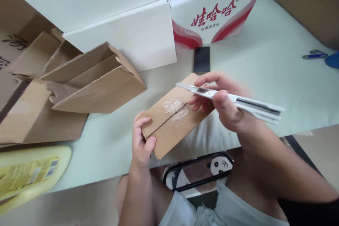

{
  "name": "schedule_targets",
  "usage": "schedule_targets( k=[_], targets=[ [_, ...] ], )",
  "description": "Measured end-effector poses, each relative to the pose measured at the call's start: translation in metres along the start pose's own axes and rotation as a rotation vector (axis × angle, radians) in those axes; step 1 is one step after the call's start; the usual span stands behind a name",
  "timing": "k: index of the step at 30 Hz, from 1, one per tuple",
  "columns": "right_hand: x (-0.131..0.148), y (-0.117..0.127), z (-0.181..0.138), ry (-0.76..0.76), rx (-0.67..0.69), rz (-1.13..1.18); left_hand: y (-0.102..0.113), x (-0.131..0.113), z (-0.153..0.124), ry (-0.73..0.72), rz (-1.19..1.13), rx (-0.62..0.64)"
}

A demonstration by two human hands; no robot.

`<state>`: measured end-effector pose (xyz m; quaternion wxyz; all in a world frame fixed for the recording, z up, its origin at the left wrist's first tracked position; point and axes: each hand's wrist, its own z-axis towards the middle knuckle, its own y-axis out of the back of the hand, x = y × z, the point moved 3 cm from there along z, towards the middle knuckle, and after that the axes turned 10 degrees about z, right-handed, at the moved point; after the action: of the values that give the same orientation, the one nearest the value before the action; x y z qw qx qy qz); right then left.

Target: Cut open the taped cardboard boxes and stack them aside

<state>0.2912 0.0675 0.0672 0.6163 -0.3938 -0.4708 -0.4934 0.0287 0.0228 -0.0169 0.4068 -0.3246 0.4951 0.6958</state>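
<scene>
Cardboard box (171, 128), one, tape (172, 105) across seam: held tilted above the near side of the bench (278, 77), one end clamped between the left hand's (143, 143) fingers and thumb, presumably for steadiness. Utility knife (233, 98), one: pinched by the right hand's (231, 116) fingers, blade seemingly kept clear of the left. Phone (201, 60): laid flat beyond. Open cartons (106, 93): grouped at left.

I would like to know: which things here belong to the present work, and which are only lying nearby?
In use:
white utility knife with a metal blade, in the right hand
rectangular brown cardboard box with clear tape, in the left hand

Apparently just lying about:
dark rectangular phone
open brown cardboard boxes
white carton printed in red
yellow plastic container
</scene>
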Motion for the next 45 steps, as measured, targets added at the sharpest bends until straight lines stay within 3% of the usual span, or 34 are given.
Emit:
schedule_targets(
  k=[6, 10, 15, 26, 33, 37, 42, 45],
  targets=[
    [0.007, 0.0, 0.005, 0.118, -0.122, -0.432, -0.003, 0.002, -0.003, 0.054, -0.072, -0.039],
    [0.003, -0.002, 0.007, 0.146, -0.097, -0.523, -0.006, 0.002, -0.005, 0.15, -0.194, -0.048],
    [0.003, -0.002, 0.006, 0.193, -0.094, -0.562, -0.005, 0.001, -0.003, 0.106, -0.116, -0.089],
    [0.003, -0.003, 0.006, 0.315, -0.085, -0.537, -0.005, 0.006, -0.004, 0.032, -0.098, -0.104],
    [0.002, 0.001, 0.003, 0.208, -0.114, -0.351, -0.001, 0.003, -0.001, 0.007, -0.059, -0.074],
    [0.005, 0.002, 0.005, 0.231, -0.08, -0.378, 0.0, 0.001, 0.002, -0.001, -0.035, -0.052],
    [0.016, 0.001, 0.002, 0.435, 0.023, -0.344, 0.0, 0.001, 0.003, -0.021, -0.024, -0.053],
    [0.019, 0.003, 0.0, 0.345, 0.087, -0.239, -0.001, 0.002, 0.002, -0.02, -0.017, -0.049]
  ],
)
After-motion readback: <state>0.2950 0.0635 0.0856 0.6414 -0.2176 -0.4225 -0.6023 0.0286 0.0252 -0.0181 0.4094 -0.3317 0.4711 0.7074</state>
